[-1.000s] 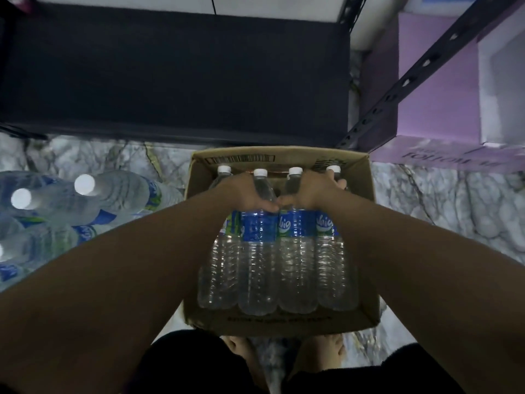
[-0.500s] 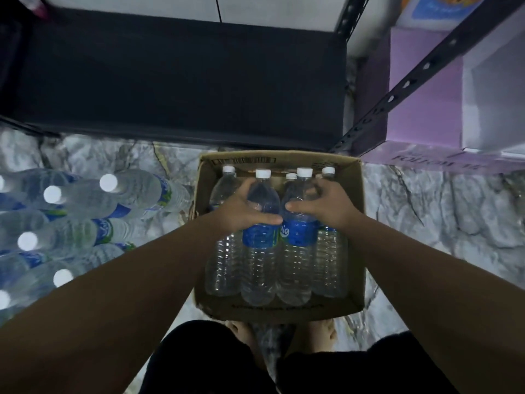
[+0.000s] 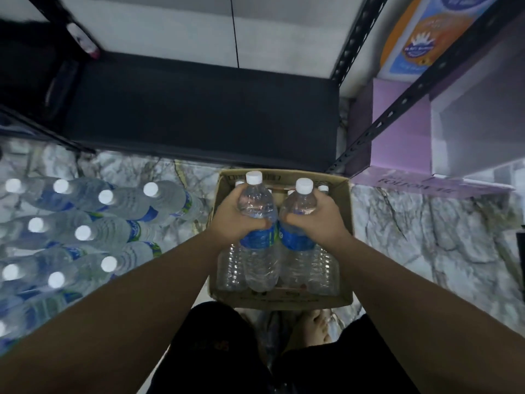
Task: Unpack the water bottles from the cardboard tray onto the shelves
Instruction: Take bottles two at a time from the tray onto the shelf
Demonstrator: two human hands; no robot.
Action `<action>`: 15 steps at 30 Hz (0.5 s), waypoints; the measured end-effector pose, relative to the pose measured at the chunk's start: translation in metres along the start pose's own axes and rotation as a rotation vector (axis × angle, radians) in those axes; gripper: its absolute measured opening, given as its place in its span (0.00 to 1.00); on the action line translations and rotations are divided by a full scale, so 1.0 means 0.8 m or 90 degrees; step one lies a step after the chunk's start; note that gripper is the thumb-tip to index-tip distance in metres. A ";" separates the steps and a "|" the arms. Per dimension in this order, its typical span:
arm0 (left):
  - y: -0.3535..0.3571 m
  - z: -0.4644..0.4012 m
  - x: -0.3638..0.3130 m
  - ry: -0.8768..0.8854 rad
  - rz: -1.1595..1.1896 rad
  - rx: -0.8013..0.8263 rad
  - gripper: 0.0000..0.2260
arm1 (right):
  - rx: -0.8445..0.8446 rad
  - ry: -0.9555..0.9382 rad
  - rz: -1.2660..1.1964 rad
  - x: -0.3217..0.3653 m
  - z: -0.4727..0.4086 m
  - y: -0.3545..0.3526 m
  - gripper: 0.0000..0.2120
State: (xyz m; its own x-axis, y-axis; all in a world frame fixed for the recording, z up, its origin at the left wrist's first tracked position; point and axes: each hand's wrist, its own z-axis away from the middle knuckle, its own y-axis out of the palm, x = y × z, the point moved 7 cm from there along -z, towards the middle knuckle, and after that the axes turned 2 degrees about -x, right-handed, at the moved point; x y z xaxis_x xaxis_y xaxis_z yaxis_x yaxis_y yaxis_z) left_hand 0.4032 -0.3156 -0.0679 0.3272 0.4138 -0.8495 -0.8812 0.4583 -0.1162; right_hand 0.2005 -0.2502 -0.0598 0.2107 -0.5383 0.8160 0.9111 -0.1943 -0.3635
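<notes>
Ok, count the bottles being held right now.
2: left bottle in the left hand, right bottle in the right hand, side by side over the cardboard tray. Other bottles below, partly hidden.

Hardly any print here can be made out. The purple box (image 3: 397, 132) on the right carries dark lettering along its lower flap, seen upside down, of which only "FOLLOW" reads. The orange and blue carton (image 3: 420, 38) above it bears a crown emblem with wording too blurred to read. Labels on the bottles (image 3: 260, 237) and print on the cardboard tray (image 3: 284, 301) are illegible.
</notes>
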 end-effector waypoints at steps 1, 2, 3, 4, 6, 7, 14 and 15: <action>-0.004 0.013 -0.022 0.018 -0.003 0.003 0.30 | -0.003 -0.010 0.000 0.019 0.011 -0.005 0.19; -0.009 0.026 -0.044 0.036 -0.006 0.006 0.30 | -0.009 -0.022 -0.002 0.040 0.023 -0.012 0.20; -0.014 0.041 -0.068 0.053 -0.012 0.005 0.31 | -0.016 -0.033 -0.002 0.063 0.034 -0.020 0.21; -0.021 0.056 -0.094 0.070 -0.015 -0.002 0.31 | -0.024 -0.047 -0.008 0.088 0.047 -0.029 0.21; -0.035 0.090 -0.150 0.098 -0.015 -0.010 0.31 | -0.029 -0.070 -0.023 0.142 0.078 -0.049 0.19; -0.041 0.109 -0.181 0.110 -0.018 -0.007 0.30 | -0.035 -0.085 -0.024 0.172 0.096 -0.060 0.19; -0.089 0.268 -0.417 0.234 -0.073 -0.020 0.32 | -0.074 -0.195 -0.034 0.404 0.241 -0.149 0.20; -0.096 0.291 -0.450 0.253 -0.073 -0.026 0.31 | -0.080 -0.216 -0.031 0.438 0.261 -0.163 0.19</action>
State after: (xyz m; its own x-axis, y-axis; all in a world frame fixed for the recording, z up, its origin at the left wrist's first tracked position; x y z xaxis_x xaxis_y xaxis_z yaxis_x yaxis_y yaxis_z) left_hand 0.4324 -0.3168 0.3662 0.2745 0.0225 -0.9613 -0.8620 0.4488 -0.2356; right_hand 0.2300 -0.2424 0.3675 0.2929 -0.2269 0.9288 0.8769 -0.3235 -0.3555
